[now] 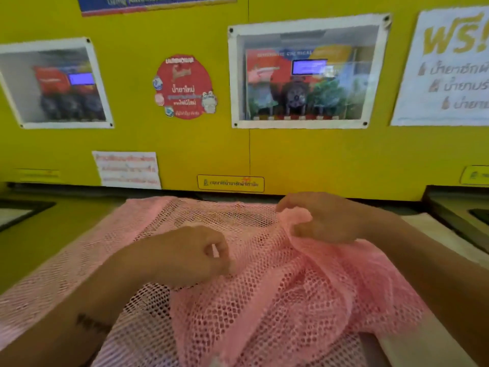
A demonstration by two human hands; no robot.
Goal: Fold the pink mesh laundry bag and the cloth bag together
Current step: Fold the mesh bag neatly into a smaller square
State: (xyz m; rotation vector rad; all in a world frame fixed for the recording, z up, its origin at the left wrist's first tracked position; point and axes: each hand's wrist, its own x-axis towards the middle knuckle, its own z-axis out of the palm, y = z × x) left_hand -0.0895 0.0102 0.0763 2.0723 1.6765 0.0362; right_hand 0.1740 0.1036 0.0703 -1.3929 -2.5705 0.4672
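A pink mesh laundry bag (277, 295) lies spread and rumpled over a flat counter top in front of me. My left hand (182, 256) rests on its middle with the fingers curled, pinching the mesh near the thumb. My right hand (325, 218) sits at the bag's far right part and grips a bunched fold of mesh between thumb and fingers. A white surface (434, 234) shows under the bag's right side; whether it is the cloth bag I cannot tell.
A yellow wall (291, 160) with posters, stickers and framed windows rises straight behind the counter. Dark recessed openings sit at the left (18, 213) and right (471, 215) edges. Yellow counter top (53, 242) lies left of the bag.
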